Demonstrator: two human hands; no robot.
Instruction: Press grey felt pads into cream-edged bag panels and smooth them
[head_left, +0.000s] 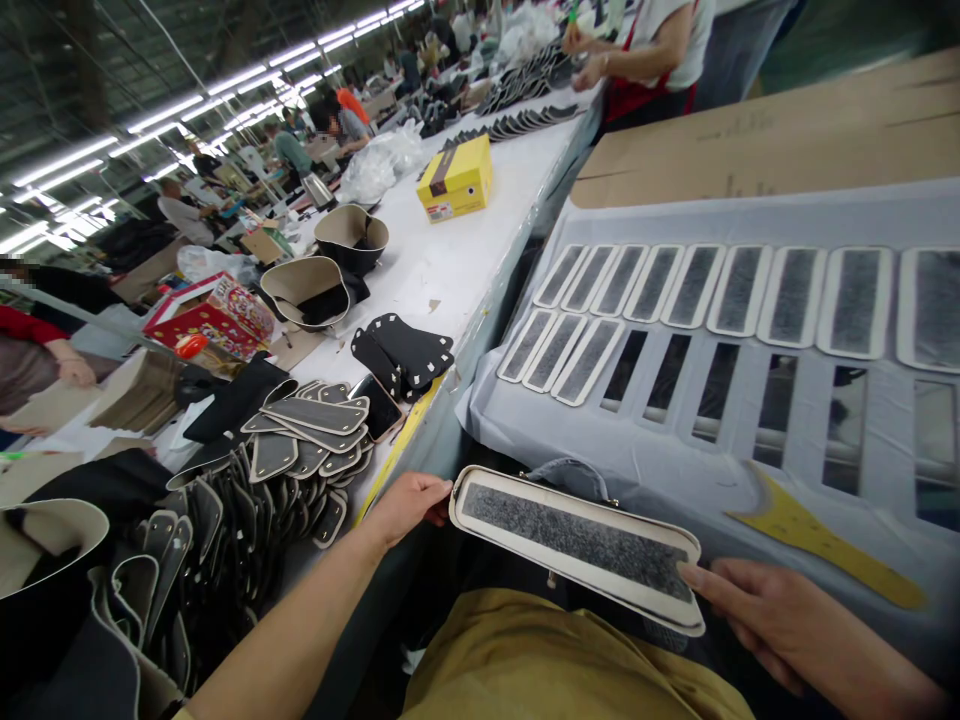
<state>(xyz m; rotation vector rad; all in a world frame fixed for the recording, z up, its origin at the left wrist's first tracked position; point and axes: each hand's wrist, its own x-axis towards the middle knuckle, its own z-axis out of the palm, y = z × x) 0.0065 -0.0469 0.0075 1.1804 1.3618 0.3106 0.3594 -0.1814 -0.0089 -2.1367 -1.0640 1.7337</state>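
Note:
A long rounded panel (pixel 574 540) with a cream border and a speckled dark grey middle lies slanted across my lap, between both hands. My left hand (pixel 411 503) pinches its left end between thumb and fingers. At the other end my right hand (pixel 761 605) grips the corner, thumb on top and fingers partly hidden underneath. A grey strap loop (pixel 574 475) with small metal studs shows behind the panel's far edge. Just beyond lies a grey sheet (pixel 517 440) bearing rows of similar cream-bordered panels (pixel 791 295) and several dark rectangular openings (pixel 716 390).
Piled on the left of the white table are studded grey-black pieces (pixel 307 430), a phone (pixel 379 408) and curved black shells (pixel 306 290). A yellow box (pixel 455 180) stands farther back. A yellow template (pixel 832 545) lies right. Other people work beyond.

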